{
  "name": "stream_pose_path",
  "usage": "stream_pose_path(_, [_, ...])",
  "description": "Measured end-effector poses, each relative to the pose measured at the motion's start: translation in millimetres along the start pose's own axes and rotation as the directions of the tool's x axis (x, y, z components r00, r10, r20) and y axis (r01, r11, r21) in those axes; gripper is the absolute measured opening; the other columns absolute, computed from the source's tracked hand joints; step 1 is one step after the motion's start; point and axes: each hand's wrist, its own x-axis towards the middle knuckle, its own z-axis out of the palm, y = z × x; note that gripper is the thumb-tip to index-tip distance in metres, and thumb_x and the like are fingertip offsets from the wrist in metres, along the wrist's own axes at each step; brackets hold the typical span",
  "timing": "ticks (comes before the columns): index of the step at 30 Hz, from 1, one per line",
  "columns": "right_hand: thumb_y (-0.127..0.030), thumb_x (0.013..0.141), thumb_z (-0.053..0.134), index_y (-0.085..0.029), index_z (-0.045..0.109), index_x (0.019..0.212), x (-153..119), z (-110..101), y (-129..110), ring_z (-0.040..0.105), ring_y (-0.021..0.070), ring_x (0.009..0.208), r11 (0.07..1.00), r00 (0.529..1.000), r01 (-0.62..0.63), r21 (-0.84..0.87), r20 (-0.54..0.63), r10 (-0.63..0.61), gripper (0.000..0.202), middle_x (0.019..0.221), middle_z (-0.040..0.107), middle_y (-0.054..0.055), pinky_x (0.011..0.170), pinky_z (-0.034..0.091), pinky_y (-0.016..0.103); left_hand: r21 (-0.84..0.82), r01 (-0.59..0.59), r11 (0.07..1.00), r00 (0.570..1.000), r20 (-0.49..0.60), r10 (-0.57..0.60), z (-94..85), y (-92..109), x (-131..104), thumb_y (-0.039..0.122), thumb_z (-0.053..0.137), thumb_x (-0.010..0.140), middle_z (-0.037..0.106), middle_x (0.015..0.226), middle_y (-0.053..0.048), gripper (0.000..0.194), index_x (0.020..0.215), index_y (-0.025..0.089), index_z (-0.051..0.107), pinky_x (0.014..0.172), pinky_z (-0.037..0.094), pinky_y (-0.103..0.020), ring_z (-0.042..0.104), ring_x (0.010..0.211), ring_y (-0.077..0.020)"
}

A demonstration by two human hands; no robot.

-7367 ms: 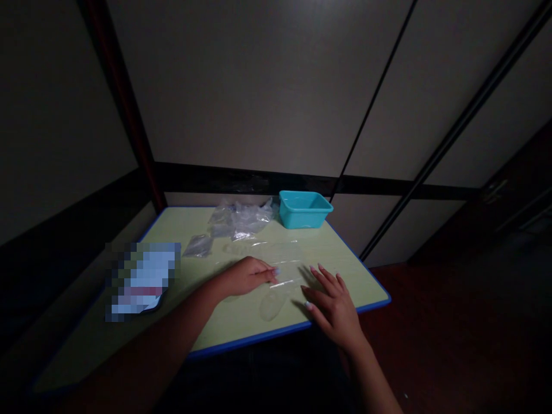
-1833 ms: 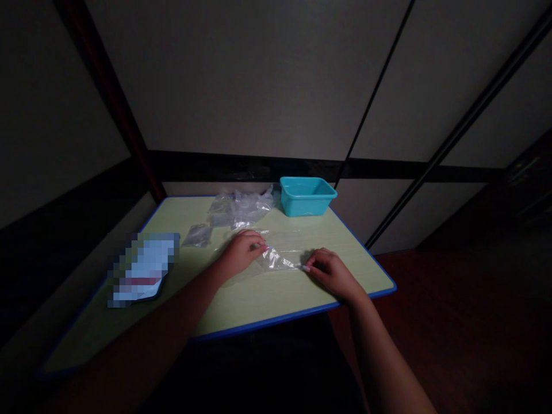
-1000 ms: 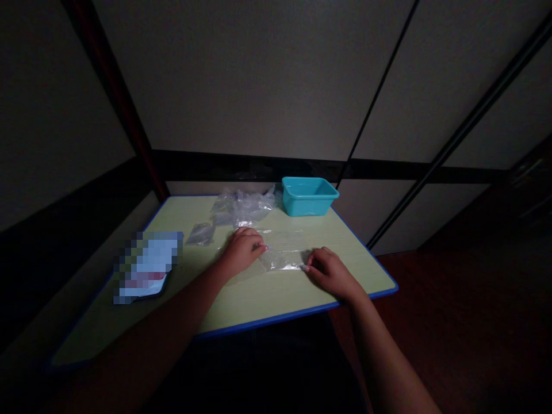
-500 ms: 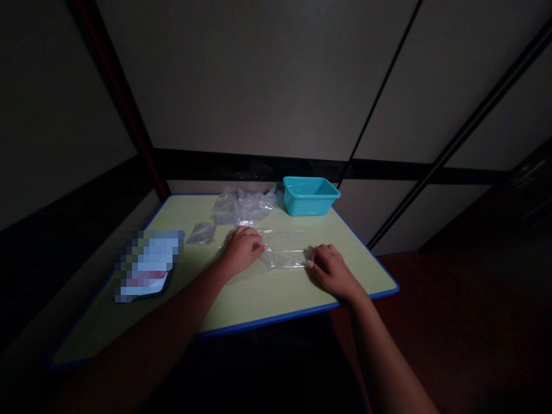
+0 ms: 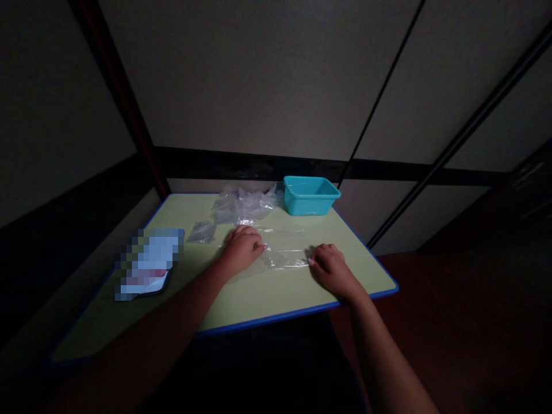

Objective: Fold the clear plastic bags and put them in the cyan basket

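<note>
A clear plastic bag (image 5: 287, 250) lies flat on the pale yellow-green table (image 5: 267, 305), stretched between both hands. My left hand (image 5: 242, 250) rests on its left part, fingers curled and pinching the film. At the bag's right end, my right hand (image 5: 330, 265) is closed with thumb and fingertips on the lower corner. Behind my left hand sits a heap of crumpled clear bags (image 5: 245, 204). A small folded clear packet (image 5: 202, 232) lies to the left of that heap.
A turquoise plastic basket (image 5: 310, 205) stands at the table's back right corner. A phone-like device, its screen blurred out (image 5: 150, 261), lies at the left. Panelled walls (image 5: 259, 80) rise behind the table.
</note>
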Motion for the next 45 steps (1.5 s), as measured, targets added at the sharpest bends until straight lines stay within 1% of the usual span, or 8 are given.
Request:
stream_pose_path(6, [-0.025,0.086,0.051,-0.02,0.054,0.076,2.2,1.4,0.3,0.046,0.0202,0.081,0.999,1.0,-0.024,-0.034,-0.003,0.023,0.012,0.082,0.057,0.005,0.07,0.034,0.03,0.018,0.03,0.999,0.999,0.018,-0.031,-0.8,1.5,0.3,0.029,0.063,0.077,0.064,0.087,-0.003,0.023,0.058,0.019,0.056,0.086,0.038,-0.035,0.051,0.093,-0.0203])
stream_pose_path(15, [-0.027,0.087,0.05,-0.019,0.055,0.076,3.8,0.4,-1.4,0.047,0.0196,0.079,0.996,0.999,-0.035,-0.077,-0.003,0.034,0.014,0.08,0.058,0.006,0.07,0.034,0.03,0.031,0.056,0.998,0.998,0.0,-0.056,-1.4,2.7,0.6,0.03,0.066,0.075,0.064,0.088,-0.003,0.027,0.054,0.019,0.053,0.085,0.039,-0.035,0.052,0.094,-0.0208])
stream_pose_path(19, [-0.031,0.088,0.047,-0.02,0.054,0.075,2.6,-0.6,-1.0,0.047,0.0202,0.078,0.999,1.0,-0.007,-0.034,-0.024,0.006,0.019,0.079,0.057,0.006,0.07,0.034,0.031,0.028,0.045,0.999,0.999,0.0,-0.045,-1.8,2.6,0.6,0.031,0.065,0.076,0.065,0.087,-0.004,0.027,0.054,0.019,0.053,0.085,0.038,-0.036,0.052,0.094,-0.0212])
stream_pose_path(23, [-0.031,0.088,0.045,-0.021,0.053,0.073,1.8,0.6,2.2,0.047,0.0205,0.079,1.0,0.999,-0.009,0.017,-0.037,0.01,0.019,0.079,0.057,0.005,0.07,0.035,0.032,0.008,0.043,0.999,0.999,0.004,-0.043,-2.0,1.6,0.2,0.029,0.065,0.075,0.064,0.085,-0.004,0.027,0.053,0.019,0.053,0.085,0.038,-0.037,0.051,0.092,-0.0218])
stream_pose_path(26, [-0.03,0.087,0.046,-0.02,0.053,0.074,2.1,2.3,3.9,0.046,0.0205,0.079,1.0,0.999,-0.016,-0.003,-0.039,0.016,0.018,0.08,0.056,0.005,0.07,0.035,0.032,-0.001,0.051,0.999,0.999,0.011,-0.051,-2.4,2.3,-0.1,0.029,0.065,0.075,0.063,0.085,-0.004,0.027,0.053,0.019,0.053,0.084,0.038,-0.037,0.051,0.092,-0.0221])
stream_pose_path(32, [-0.028,0.085,0.052,-0.02,0.053,0.072,3.4,2.3,0.1,0.046,0.0201,0.078,0.995,0.999,-0.029,-0.101,-0.025,0.026,0.016,0.08,0.056,0.006,0.069,0.032,0.031,0.014,0.063,0.998,0.998,0.027,-0.063,-3.9,5.3,-0.1,0.027,0.065,0.075,0.063,0.084,-0.004,0.026,0.053,0.019,0.052,0.084,0.037,-0.036,0.05,0.092,-0.0217])
stream_pose_path(40, [-0.03,0.084,0.054,-0.021,0.05,0.071,3.1,1.6,-1.2,0.046,0.0206,0.077,0.995,0.999,-0.022,-0.096,-0.046,0.017,0.016,0.078,0.056,0.005,0.069,0.033,0.031,0.044,0.065,0.997,0.997,0.032,-0.067,-2.9,5.9,-0.9,0.029,0.066,0.074,0.063,0.084,-0.003,0.025,0.056,0.019,0.052,0.083,0.037,-0.036,0.049,0.092,-0.0217])
stream_pose_path(45, [-0.029,0.082,0.056,-0.021,0.05,0.076,2.5,3.4,-0.3,0.046,0.0216,0.079,0.996,0.998,-0.034,-0.077,-0.062,0.03,0.012,0.079,0.057,0.005,0.069,0.034,0.032,0.086,0.051,0.995,0.998,0.031,-0.054,-3.6,7.5,-2.0,0.03,0.066,0.074,0.062,0.087,-0.004,0.024,0.057,0.019,0.053,0.082,0.037,-0.037,0.049,0.094,-0.0234])
